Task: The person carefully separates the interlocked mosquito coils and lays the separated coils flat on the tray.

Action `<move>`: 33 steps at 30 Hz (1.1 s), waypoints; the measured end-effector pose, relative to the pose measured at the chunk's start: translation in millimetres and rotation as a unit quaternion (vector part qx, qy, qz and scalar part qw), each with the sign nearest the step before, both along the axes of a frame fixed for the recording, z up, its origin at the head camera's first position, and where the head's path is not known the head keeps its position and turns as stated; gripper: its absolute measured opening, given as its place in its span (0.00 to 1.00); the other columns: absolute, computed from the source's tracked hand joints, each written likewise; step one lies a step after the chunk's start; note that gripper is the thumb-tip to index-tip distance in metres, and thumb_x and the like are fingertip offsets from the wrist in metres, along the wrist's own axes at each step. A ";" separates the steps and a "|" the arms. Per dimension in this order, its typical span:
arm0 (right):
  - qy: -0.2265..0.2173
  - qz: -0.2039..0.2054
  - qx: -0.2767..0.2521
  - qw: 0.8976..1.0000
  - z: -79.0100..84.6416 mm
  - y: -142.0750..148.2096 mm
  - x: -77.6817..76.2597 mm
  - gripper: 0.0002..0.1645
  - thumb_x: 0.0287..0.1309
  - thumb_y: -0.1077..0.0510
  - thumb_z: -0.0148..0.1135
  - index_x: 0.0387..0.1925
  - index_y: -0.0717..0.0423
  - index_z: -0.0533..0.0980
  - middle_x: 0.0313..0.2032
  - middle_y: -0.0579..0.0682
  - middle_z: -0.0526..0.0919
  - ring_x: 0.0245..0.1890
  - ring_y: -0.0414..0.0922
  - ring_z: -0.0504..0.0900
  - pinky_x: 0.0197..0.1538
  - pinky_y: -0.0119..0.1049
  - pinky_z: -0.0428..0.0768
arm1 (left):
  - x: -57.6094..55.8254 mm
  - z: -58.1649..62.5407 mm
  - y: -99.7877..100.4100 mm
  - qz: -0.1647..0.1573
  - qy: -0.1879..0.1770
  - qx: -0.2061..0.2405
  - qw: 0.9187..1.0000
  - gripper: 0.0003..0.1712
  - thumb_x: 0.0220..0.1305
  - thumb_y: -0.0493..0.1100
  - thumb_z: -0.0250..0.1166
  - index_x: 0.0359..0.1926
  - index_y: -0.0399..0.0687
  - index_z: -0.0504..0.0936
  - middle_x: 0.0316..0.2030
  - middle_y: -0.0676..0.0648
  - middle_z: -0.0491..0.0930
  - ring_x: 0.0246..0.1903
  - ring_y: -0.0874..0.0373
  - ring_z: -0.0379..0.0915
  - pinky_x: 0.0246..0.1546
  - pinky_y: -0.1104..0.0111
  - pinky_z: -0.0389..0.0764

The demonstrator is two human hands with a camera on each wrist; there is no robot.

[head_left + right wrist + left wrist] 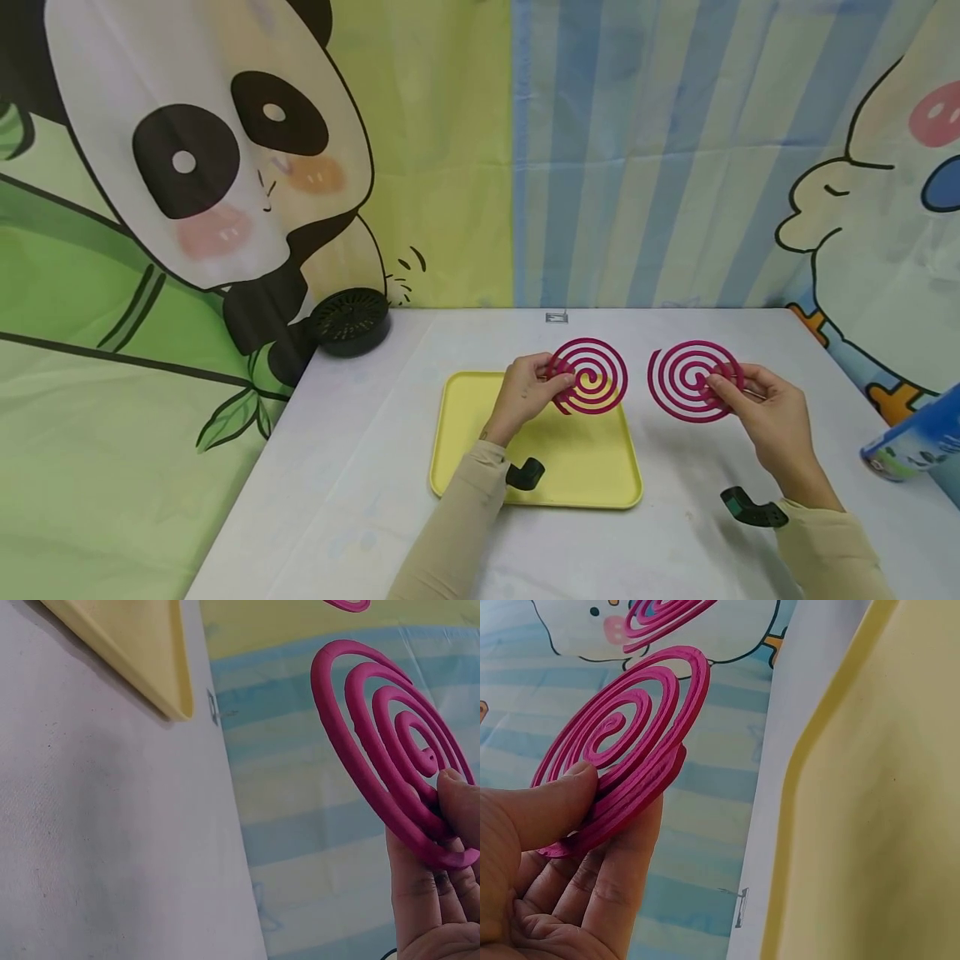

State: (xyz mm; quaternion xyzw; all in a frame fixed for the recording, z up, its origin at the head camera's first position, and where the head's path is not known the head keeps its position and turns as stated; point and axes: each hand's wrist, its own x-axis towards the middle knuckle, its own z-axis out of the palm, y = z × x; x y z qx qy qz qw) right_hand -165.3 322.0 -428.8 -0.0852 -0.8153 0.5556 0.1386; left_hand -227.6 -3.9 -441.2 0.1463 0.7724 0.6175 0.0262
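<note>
My left hand pinches a magenta mosquito coil by its edge, thumb on the near face and fingers behind. It is raised over the yellow tray, with the flat of the coil facing the head camera. To the right of the tray, my right hand holds a second magenta mosquito coil between thumb and fingers at its right side. Both coils are held up side by side with a gap between them. In the right wrist view, part of the right thumb is cut off by the frame edge.
A round black holder with a slotted top sits at the table's back left corner. On the right edge a blue can leans at a tilt. Behind the white table hangs a printed cloth with cartoon animals.
</note>
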 end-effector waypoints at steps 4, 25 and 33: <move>-0.002 0.004 0.003 1.000 -0.7 -0.5 -1.4 0.23 0.64 0.46 0.68 0.53 0.53 0.76 0.34 0.21 0.82 0.33 0.23 0.84 0.36 0.19 0.82 | 0.6 0.3 -0.6 0.002 -0.005 -0.001 1.000 0.10 0.65 0.42 0.71 0.43 0.42 0.86 0.33 0.48 0.89 0.30 0.65 0.84 0.32 0.72 0.85; 0.003 0.009 0.022 1.000 -4.2 -9.2 -11.6 0.28 0.63 0.43 0.68 0.55 0.58 0.75 0.34 0.23 0.81 0.33 0.24 0.84 0.37 0.19 0.82 | 3.2 -2.2 -14.3 0.026 -0.002 -0.016 1.000 0.08 0.65 0.42 0.71 0.40 0.41 0.86 0.32 0.46 0.89 0.28 0.64 0.83 0.29 0.73 0.83; 0.002 0.010 0.027 1.000 -3.8 -18.3 -16.2 0.31 0.63 0.43 0.68 0.56 0.60 0.75 0.35 0.24 0.81 0.33 0.24 0.84 0.37 0.19 0.82 | 2.8 -3.9 -20.1 0.034 -0.008 -0.017 0.999 0.08 0.64 0.42 0.72 0.39 0.42 0.85 0.31 0.47 0.89 0.28 0.64 0.83 0.30 0.73 0.84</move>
